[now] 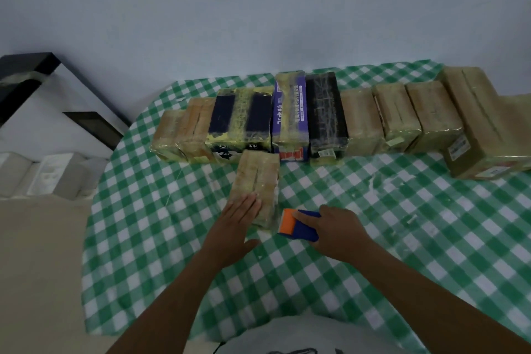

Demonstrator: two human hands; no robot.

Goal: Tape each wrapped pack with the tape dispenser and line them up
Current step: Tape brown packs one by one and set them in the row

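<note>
Fingers point(247, 204) of the left hand point(237, 221) lie straight, pressing the pack point(257, 178) onto the counter point(388, 227) just before the row point(362, 121). The right hand point(340, 228) clasps the dispenser point(290, 223) at the pack's near end. Taping looks under way; next, this pack needs a slot in line.

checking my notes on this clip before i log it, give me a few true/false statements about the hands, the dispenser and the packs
1. The left hand lies flat on the lone pack in front of the row of packs. True.
2. The right hand holds a pair of scissors. False: it grips the blue and orange tape dispenser.
3. The tape dispenser sits on top of the lone pack. False: it is beside the pack's near right end, over the green checked tablecloth.
4. In the row, a purple pack stands right beside a black pack. True.
5. The lone pack lies on the near side of the row. True.
</note>
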